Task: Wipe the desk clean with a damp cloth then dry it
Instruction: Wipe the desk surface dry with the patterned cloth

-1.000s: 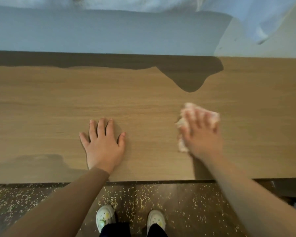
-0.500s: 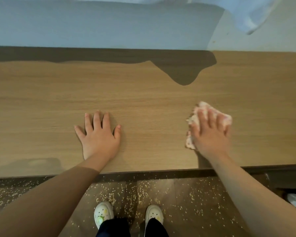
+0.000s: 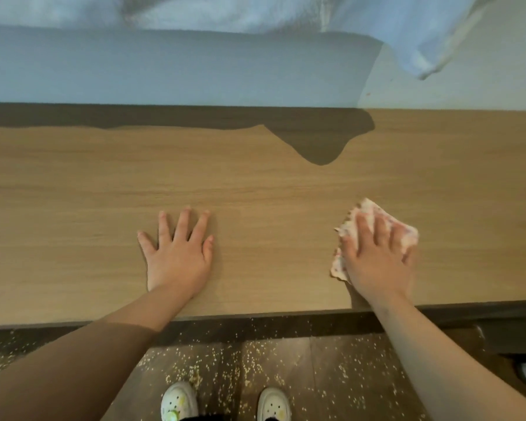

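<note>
the small crumpled white cloth with a pink-red print (image 3: pixel 370 209) lies on the light-brown wood-grain desk top (image 3: pixel 255 183), in the lower right of the frame, near the front edge. the right hand (image 3: pixel 377 256) covers most of it, palm down, fingers straight and slightly apart, pressing it to the surface; only the far corner and the left fringe of the cloth show. the left hand (image 3: pixel 178 253) rests flat on bare wood at lower centre-left, fingers spread, holding nothing, well apart from the cloth. handling judgement: the cloth is light, soft and limp, with no stiffness of its own, and is likely to bunch or roll if pushed from one edge only. apply the load through the whole flat hand over the cloth's middle, with the fingers pinning the leading edge. whether the cloth is damp cannot be told from this view. the desk looks rigid and smooth and should take firm pressure. a pale blue-white fabric (image 3: pixel 422 31) hangs at the upper right. pale crumbs (image 3: pixel 195 372) speckle the dark floor (image 3: pixel 331 375) at the bottom of the frame.
</note>
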Demonstrator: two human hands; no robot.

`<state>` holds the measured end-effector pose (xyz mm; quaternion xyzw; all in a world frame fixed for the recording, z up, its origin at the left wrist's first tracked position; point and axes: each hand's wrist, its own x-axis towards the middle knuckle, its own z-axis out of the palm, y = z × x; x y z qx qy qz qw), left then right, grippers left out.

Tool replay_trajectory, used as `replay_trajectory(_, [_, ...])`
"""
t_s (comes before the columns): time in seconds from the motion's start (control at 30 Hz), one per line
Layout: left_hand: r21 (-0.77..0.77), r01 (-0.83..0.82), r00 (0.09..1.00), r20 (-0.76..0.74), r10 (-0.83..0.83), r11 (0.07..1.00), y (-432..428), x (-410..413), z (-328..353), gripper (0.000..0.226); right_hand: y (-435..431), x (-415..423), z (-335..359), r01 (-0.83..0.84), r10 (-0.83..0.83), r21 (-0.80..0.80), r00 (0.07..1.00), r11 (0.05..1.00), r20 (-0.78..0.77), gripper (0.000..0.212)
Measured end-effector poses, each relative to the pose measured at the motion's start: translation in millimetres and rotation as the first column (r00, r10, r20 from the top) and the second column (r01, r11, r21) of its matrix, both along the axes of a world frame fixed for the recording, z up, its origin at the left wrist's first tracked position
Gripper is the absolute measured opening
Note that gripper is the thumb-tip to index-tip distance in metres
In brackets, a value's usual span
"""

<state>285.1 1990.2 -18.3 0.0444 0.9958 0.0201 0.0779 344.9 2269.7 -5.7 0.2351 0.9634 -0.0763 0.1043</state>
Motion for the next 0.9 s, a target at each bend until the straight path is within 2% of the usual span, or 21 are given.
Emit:
replay_trajectory(0.07, [-0.032,0.057,0.998,0.012,-0.057,0.998,1,-2,4,0.053,-4,4,4,0.052,-0.052,-0.011,0.999,0.999,0.012,0.058])
replay_trajectory(0.13, [-0.08,0.149,0.989,-0.002,-0.15,0.986,3,-8,8,0.052,-35,8,4,-0.135,0.135,-0.004,0.991,0.991,-0.016,0.061])
replay_trajectory(0.2, [-0.063,0.204,0.978,-0.036,-0.207,0.977,7,-21,10,0.051,-67,8,0,-0.382,0.381,-0.003,0.922,0.924,-0.066,0.071])
replay_trajectory(0.27, [0.026,0.143,0.989,-0.036,-0.142,0.989,16,-43,13,0.052,-79,-3,-3,-0.496,0.494,-0.021,0.867,0.868,-0.062,0.075])
replay_trajectory(0.37, [0.057,0.091,0.996,-0.022,-0.09,0.994,30,-78,11,0.058,-65,-32,-6,-0.543,0.541,-0.007,0.838,0.84,-0.068,0.074])
replay_trajectory(0.43, [0.047,0.089,0.996,-0.006,-0.089,0.995,34,-92,5,0.06,-49,-53,-7,-0.503,0.503,0.012,0.862,0.864,-0.06,0.069])
replay_trajectory(0.53, [0.02,0.06,0.998,-0.021,-0.06,0.998,35,-97,-5,0.061,-19,-90,-10,-0.36,0.362,0.038,0.93,0.932,-0.068,0.057])
replay_trajectory(0.67, [0.035,0.069,0.996,-0.063,-0.067,0.997,36,-94,-5,0.061,11,-141,-12,-0.137,0.137,0.012,0.987,0.991,-0.084,0.057])
replay_trajectory(0.73, [0.05,0.065,0.996,-0.068,-0.062,0.997,36,-96,-5,0.06,0,-144,-11,-0.113,0.114,0.013,0.99,0.993,-0.089,0.057])
replay_trajectory(0.8, [0.085,0.057,0.995,-0.087,-0.049,0.995,35,-96,-6,0.057,-30,-125,-14,-0.332,0.337,0.058,0.928,0.941,-0.158,0.057])
replay_trajectory(0.87, [0.122,0.05,0.991,-0.126,-0.034,0.991,34,-94,-6,0.055,-49,-101,-14,-0.597,0.597,0.064,0.782,0.8,-0.179,0.059])
replay_trajectory(0.9, [0.134,0.043,0.991,-0.128,-0.025,0.99,34,-94,-6,0.058,-41,-105,-12,-0.649,0.649,0.058,0.745,0.759,-0.154,0.06])
